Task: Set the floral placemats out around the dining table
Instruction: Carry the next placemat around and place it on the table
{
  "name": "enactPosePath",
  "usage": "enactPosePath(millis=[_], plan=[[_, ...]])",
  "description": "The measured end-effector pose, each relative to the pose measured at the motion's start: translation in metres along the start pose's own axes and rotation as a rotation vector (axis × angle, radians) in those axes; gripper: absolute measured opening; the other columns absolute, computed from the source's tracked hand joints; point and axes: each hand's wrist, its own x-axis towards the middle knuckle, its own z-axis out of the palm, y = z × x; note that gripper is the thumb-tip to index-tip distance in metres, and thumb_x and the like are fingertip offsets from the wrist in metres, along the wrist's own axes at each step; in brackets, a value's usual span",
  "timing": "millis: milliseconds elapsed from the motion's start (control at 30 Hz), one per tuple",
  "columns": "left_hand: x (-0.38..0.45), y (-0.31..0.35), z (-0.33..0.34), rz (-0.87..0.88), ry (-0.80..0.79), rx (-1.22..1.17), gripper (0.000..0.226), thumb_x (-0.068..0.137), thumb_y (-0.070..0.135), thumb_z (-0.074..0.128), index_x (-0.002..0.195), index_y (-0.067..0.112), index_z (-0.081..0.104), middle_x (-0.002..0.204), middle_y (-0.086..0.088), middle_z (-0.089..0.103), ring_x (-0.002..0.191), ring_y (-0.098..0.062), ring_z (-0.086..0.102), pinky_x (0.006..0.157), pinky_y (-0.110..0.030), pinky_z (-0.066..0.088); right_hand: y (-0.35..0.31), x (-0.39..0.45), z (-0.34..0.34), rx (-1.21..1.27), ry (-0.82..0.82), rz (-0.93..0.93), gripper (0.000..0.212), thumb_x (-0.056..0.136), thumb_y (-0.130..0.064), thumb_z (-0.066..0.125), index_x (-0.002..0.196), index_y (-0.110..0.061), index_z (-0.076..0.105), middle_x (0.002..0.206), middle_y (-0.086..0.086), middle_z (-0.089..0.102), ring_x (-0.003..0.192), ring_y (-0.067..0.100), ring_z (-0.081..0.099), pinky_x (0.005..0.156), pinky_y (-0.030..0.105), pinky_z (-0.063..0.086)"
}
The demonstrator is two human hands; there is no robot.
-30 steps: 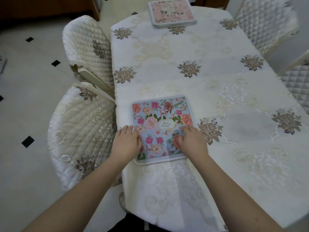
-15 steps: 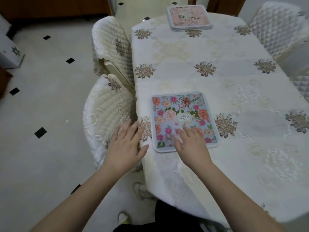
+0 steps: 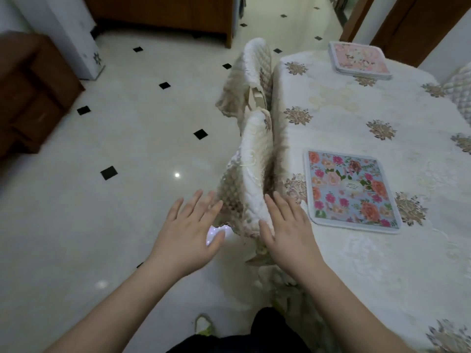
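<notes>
A light-blue floral placemat [image 3: 350, 191] lies flat on the dining table [image 3: 356, 263] near its left edge, with no hand on it. A stack of pink floral placemats [image 3: 358, 59] sits at the table's far end. My left hand [image 3: 190, 233] hovers over the floor to the left of the near chair, fingers spread and holding nothing. My right hand [image 3: 288, 231] is beside the near chair's back, left of the blue placemat, fingers straight and holding nothing.
Two chairs with quilted cream covers, the near chair [image 3: 251, 174] and the far chair [image 3: 251, 80], stand tucked against the table's left side. Another quilted chair [image 3: 461, 93] shows at the right edge. A brown cabinet [image 3: 30, 93] stands at far left on the tiled floor.
Both hands have come off the blue placemat and drawn back to the left. The view has swung left, so the table now sits on the right. The placemat stays where it lay.
</notes>
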Motion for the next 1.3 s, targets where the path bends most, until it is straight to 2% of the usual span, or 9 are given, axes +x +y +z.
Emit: enactPosePath(millis=[200, 400, 567, 800, 933, 1133, 1300], plan=[[-0.047, -0.062, -0.009, -0.165, -0.004, 0.039, 0.064, 0.094, 0.054, 0.028, 0.145, 0.02, 0.046, 0.155, -0.002, 0.038, 0.144, -0.024, 0.033, 0.113, -0.044, 0.015, -0.073, 0.011, 0.011, -0.012, 0.024, -0.14, 0.069, 0.091, -0.048, 0.017, 0.15, -0.018, 0.037, 0.157, 0.004, 0.035, 0.146, 0.026, 0.027, 0.115, 0.034, 0.006], [-0.062, -0.091, -0.015, -0.286, 0.032, 0.019, 0.063, 0.093, 0.052, 0.03, 0.142, 0.018, 0.05, 0.152, -0.003, 0.043, 0.142, -0.025, 0.037, 0.112, -0.043, 0.016, -0.105, 0.034, 0.015, -0.06, 0.053, -0.25, 0.059, 0.093, -0.041, 0.029, 0.142, -0.014, 0.047, 0.147, 0.007, 0.048, 0.139, 0.028, 0.039, 0.113, 0.04, 0.019], [-0.041, -0.109, -0.016, -0.339, -0.006, 0.032, 0.063, 0.093, 0.053, 0.03, 0.142, 0.02, 0.05, 0.151, -0.002, 0.044, 0.141, -0.025, 0.038, 0.112, -0.042, 0.015, -0.106, 0.062, 0.019, -0.09, 0.054, -0.292, 0.056, 0.093, -0.04, 0.031, 0.138, -0.015, 0.053, 0.143, 0.008, 0.054, 0.134, 0.03, 0.047, 0.109, 0.041, 0.022], [0.016, -0.123, -0.03, -0.311, -0.034, 0.037, 0.061, 0.092, 0.052, 0.031, 0.141, 0.022, 0.051, 0.149, -0.002, 0.047, 0.14, -0.023, 0.04, 0.111, -0.041, 0.016, -0.109, 0.125, 0.023, -0.079, -0.012, -0.325, 0.056, 0.093, -0.04, 0.029, 0.136, -0.017, 0.056, 0.141, 0.005, 0.055, 0.131, 0.029, 0.05, 0.109, 0.042, 0.03], [0.041, -0.142, -0.038, -0.32, -0.009, 0.021, 0.065, 0.093, 0.054, 0.024, 0.147, 0.022, 0.043, 0.156, 0.0, 0.038, 0.146, -0.021, 0.03, 0.115, -0.04, 0.01, -0.115, 0.16, 0.021, -0.086, -0.018, -0.322, 0.057, 0.092, -0.04, 0.028, 0.137, -0.017, 0.054, 0.142, 0.006, 0.055, 0.131, 0.028, 0.05, 0.109, 0.038, 0.022], [0.073, -0.183, -0.032, -0.294, -0.067, -0.048, 0.078, 0.087, 0.06, 0.002, 0.155, 0.027, 0.021, 0.164, 0.007, 0.013, 0.151, -0.014, 0.004, 0.119, -0.037, -0.001, -0.14, 0.2, 0.016, -0.024, -0.024, -0.283, 0.065, 0.093, -0.044, 0.017, 0.15, -0.017, 0.034, 0.153, 0.004, 0.041, 0.142, 0.026, 0.035, 0.116, 0.044, 0.028], [0.116, -0.249, -0.035, -0.268, -0.036, -0.066, 0.082, 0.083, 0.061, -0.004, 0.156, 0.029, 0.014, 0.165, 0.008, 0.006, 0.151, -0.013, -0.002, 0.12, -0.036, -0.003, -0.178, 0.246, 0.027, -0.026, -0.017, -0.233, 0.063, 0.093, -0.043, 0.021, 0.146, -0.015, 0.042, 0.148, 0.005, 0.047, 0.137, 0.029, 0.043, 0.111, 0.046, 0.034]])
